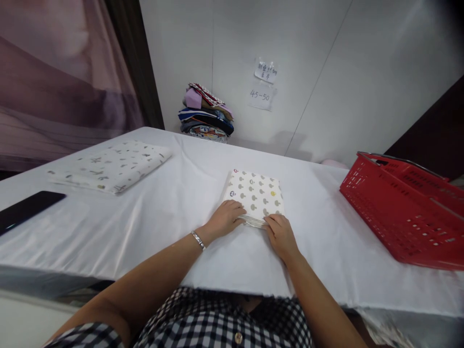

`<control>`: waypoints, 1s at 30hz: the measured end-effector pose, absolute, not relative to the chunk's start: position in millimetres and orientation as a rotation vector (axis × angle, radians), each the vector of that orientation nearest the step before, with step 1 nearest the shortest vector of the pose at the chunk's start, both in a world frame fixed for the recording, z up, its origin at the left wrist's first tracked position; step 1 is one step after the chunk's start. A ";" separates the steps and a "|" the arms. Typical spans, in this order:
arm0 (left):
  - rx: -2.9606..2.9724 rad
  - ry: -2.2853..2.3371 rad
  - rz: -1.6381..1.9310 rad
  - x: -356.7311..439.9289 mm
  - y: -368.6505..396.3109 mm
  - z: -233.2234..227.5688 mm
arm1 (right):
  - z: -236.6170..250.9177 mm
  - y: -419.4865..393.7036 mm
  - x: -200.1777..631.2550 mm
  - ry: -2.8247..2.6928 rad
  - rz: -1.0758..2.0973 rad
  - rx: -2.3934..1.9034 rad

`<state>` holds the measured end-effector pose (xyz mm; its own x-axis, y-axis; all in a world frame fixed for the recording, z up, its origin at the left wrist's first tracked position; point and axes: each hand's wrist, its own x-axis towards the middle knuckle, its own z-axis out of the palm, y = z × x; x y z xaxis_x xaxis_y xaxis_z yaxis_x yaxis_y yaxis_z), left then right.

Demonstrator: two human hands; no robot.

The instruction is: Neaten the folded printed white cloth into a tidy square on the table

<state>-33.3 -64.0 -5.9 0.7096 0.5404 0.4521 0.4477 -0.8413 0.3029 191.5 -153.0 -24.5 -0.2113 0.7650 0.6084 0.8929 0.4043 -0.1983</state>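
A folded mushroom-print cloth [254, 195] is seen lying near the middle of the white tabletop [145, 217], its near edge pressed down by the left hand [224, 218] and the right hand [281, 235], both laid flat with fingers close together; whether the edge is pinched cannot be told. A second folded cloth [110, 165] and a dark phone [25, 209] are placed toward the left edge, a red basket [402, 208] at the right edge, and a stack of folded fabrics [206, 113] at the far edge.
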 end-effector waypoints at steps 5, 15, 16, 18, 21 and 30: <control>2.774 0.831 0.773 -32.5 -64.1 -4.8 | -23.3 -152.7 189.5 -2.007 -0.297 -1.393; 2.733 0.786 0.880 -33.8 -66.1 -4.1 | -23.0 -153.2 191.0 -1.997 -0.178 -1.391; 2.730 0.784 0.883 -32.6 -66.9 -3.2 | -23.1 -153.0 190.9 -1.989 -0.159 -1.398; 2.730 0.787 0.864 -29.7 -68.0 -1.3 | -23.3 -152.6 190.6 -1.968 -0.140 -1.415; 2.725 0.810 0.814 -26.2 -68.0 0.5 | -23.6 -152.0 190.4 -1.935 -0.146 -1.438; 2.681 0.844 0.812 -25.2 -67.4 0.4 | -24.4 -153.1 190.3 -1.876 -0.104 -1.433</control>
